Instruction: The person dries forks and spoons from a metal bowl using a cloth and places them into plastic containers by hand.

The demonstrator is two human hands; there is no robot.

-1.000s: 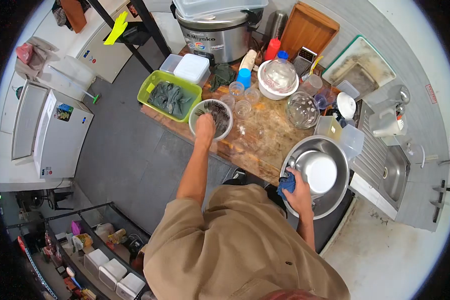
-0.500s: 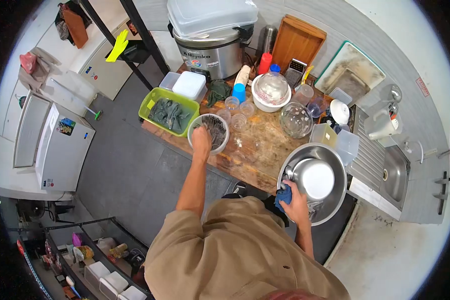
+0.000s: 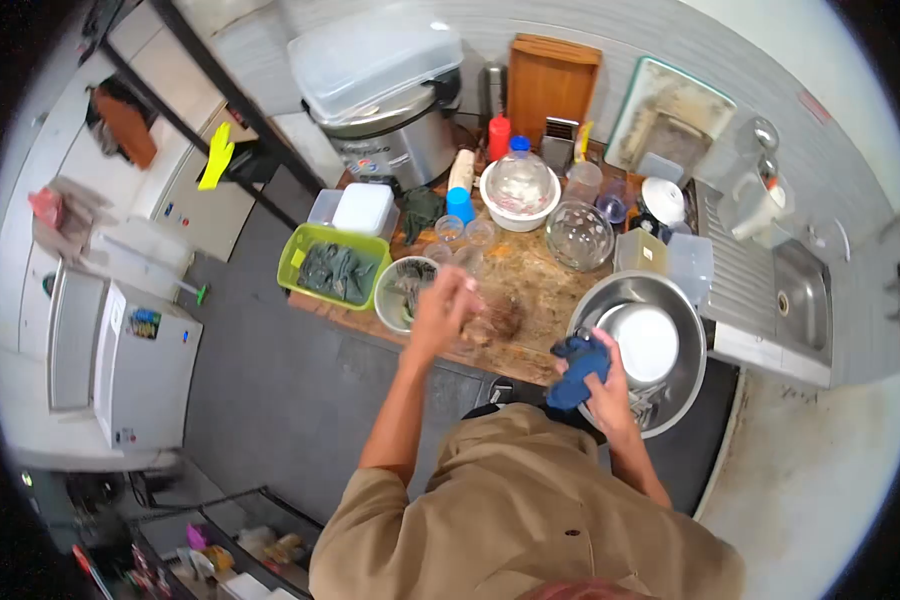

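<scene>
Left: rectangular green plastic tub (image 3: 288,270), dark wet fabric inside. Next: round white tub (image 3: 384,298). Left hand (image 3: 442,312): beside its rim, above the worn wooden table (image 3: 530,345); blurred, grip cannot be told. Blue cloth (image 3: 578,378): soft, crumpled, long axis diagonal, lower end pointing left; pinched in right hand (image 3: 612,388) at the round, smooth steel basin's (image 3: 692,375) left rim.

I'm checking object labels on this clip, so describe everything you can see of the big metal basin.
The metal basin is wide, round and silvery, with a smooth, shiny wall and a rolled-looking rim. It sits upright and open beside the right end of the wooden table. Inside are a round white item and some metal utensils. The right hand holds a blue cloth at its near-left rim; whether they touch is unclear.
</scene>
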